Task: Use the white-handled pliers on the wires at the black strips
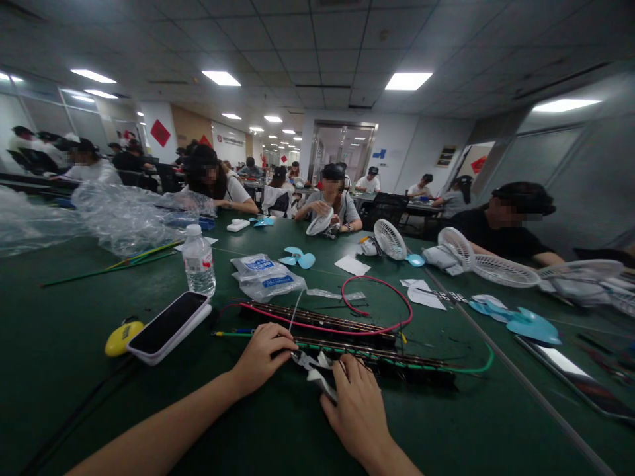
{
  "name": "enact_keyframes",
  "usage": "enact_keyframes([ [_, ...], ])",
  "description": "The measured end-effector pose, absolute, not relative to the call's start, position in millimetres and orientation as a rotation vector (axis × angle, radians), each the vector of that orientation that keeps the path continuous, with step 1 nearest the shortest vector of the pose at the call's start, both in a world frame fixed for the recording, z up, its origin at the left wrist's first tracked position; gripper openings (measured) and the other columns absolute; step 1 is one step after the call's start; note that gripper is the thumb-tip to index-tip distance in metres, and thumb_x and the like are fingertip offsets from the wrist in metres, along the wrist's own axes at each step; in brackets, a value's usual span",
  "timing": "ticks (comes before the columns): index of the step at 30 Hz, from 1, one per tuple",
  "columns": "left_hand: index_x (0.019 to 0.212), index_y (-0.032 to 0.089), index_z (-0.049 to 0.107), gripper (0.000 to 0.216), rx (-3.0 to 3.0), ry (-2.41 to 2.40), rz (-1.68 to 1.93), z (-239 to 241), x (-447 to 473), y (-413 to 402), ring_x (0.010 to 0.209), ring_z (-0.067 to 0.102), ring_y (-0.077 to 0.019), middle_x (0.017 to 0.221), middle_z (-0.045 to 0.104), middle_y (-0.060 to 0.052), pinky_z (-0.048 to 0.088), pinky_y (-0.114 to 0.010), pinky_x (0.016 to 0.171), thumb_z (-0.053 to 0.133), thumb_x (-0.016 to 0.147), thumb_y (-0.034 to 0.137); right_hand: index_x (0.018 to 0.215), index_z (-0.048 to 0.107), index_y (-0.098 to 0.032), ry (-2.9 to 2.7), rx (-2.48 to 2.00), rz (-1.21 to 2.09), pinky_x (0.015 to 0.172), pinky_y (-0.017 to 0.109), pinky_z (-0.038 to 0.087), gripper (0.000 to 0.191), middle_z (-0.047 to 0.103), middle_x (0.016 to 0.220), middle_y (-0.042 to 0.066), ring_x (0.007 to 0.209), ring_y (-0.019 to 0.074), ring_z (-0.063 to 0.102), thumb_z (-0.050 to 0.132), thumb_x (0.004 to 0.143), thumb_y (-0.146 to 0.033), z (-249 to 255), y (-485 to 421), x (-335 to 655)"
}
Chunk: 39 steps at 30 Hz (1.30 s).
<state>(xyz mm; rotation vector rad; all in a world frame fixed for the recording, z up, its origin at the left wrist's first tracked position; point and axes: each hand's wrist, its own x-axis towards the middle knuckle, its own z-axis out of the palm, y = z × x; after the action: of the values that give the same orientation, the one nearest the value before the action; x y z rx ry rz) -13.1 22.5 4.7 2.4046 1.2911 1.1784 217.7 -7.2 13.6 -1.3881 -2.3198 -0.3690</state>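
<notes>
My left hand [262, 357] is curled with its fingertips pinched at the end of a green wire [446, 367] on a long black terminal strip [391, 360]. My right hand [358, 403] is closed around the white handles of a small pair of pliers [313, 367], whose jaws point at the left hand's fingertips. A second strip [322, 320] lies just behind, with a red wire [381, 301] looping from it. A thin white cable tie [296, 308] sticks up by the left hand.
A phone on a white power bank [169, 326], a yellow tape measure [122, 337], a water bottle [199, 260] and plastic bags [265, 276] lie on the green table [59, 344]. Small fans [389, 239] and blue blades [526, 322] sit to the right. Several people sit across the table.
</notes>
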Motion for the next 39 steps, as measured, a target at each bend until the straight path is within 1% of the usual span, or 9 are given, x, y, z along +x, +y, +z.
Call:
enact_keyframes([
  [4,0.095,0.025,0.067,0.015,2.405,1.288,1.170,4.0,-13.4,22.4,0.097,0.056,-0.0209,0.101,0.064,-0.004,0.038,-0.038,0.086,0.058,0.086,0.017,0.096,0.055,-0.019,-2.302,-1.383,-0.375,0.086,0.040,0.038,0.032,0.057,0.104,0.010,0.099,0.0281,0.050,0.068,0.067,-0.024,13.0,-6.0,217.6],
  [8,0.095,0.025,0.068,0.016,2.402,1.295,1.159,4.1,-13.6,21.7,0.096,0.056,-0.0212,0.100,0.064,-0.004,0.038,-0.038,0.086,0.059,0.085,0.016,0.098,0.054,-0.019,-2.300,-1.360,-0.377,0.086,0.039,0.039,0.035,0.058,0.102,0.009,0.098,0.0275,0.051,0.068,0.066,-0.022,9.6,-4.0,217.9],
  [13,0.094,0.025,0.068,0.017,2.396,1.300,1.147,5.1,-13.4,21.8,0.096,0.056,-0.0213,0.099,0.065,-0.003,0.038,-0.038,0.086,0.060,0.083,0.014,0.116,0.048,-0.016,-2.280,-1.322,-0.411,0.087,0.039,0.039,0.054,0.059,0.106,0.011,0.100,0.0274,0.052,0.068,0.066,-0.017,5.4,-1.3,218.6],
  [15,0.094,0.025,0.068,0.017,2.396,1.304,1.145,5.9,-13.2,21.4,0.096,0.056,-0.0213,0.100,0.065,-0.003,0.038,-0.038,0.086,0.059,0.083,0.014,0.118,0.048,-0.015,-2.286,-1.323,-0.416,0.086,0.039,0.040,0.057,0.059,0.106,0.011,0.099,0.0277,0.053,0.068,0.065,-0.017,5.1,-1.1,219.0],
  [20,0.095,0.025,0.068,0.017,2.398,1.298,1.150,7.0,-12.6,20.3,0.096,0.056,-0.0208,0.100,0.065,-0.003,0.037,-0.038,0.087,0.059,0.084,0.015,0.113,0.052,-0.016,-2.291,-1.358,-0.459,0.086,0.041,0.040,0.051,0.059,0.107,0.012,0.100,0.0299,0.052,0.070,0.066,-0.022,5.3,-1.5,219.2],
  [24,0.095,0.025,0.068,0.017,2.400,1.305,1.151,6.6,-12.3,20.9,0.096,0.056,-0.0209,0.099,0.065,-0.003,0.038,-0.038,0.087,0.059,0.084,0.016,0.114,0.053,-0.015,-2.309,-1.385,-0.447,0.088,0.041,0.039,0.049,0.058,0.110,0.013,0.102,0.0300,0.051,0.068,0.068,-0.024,4.9,-1.2,218.9],
  [33,0.095,0.026,0.068,0.015,2.408,1.301,1.138,4.3,-13.5,21.7,0.096,0.056,-0.0212,0.099,0.065,-0.004,0.038,-0.038,0.086,0.059,0.085,0.019,0.116,0.051,-0.017,-2.299,-1.421,-0.381,0.088,0.041,0.038,0.050,0.057,0.111,0.012,0.104,0.0300,0.048,0.064,0.069,-0.023,10.2,-2.9,218.8],
  [39,0.092,0.025,0.068,0.012,2.403,1.298,1.161,4.3,-13.4,22.3,0.094,0.056,-0.0208,0.097,0.065,-0.004,0.039,-0.037,0.085,0.059,0.086,0.022,0.119,0.050,-0.018,-2.301,-1.405,-0.391,0.090,0.040,0.037,0.054,0.057,0.111,0.011,0.104,0.0291,0.048,0.065,0.067,-0.021,9.5,-2.8,219.0],
])
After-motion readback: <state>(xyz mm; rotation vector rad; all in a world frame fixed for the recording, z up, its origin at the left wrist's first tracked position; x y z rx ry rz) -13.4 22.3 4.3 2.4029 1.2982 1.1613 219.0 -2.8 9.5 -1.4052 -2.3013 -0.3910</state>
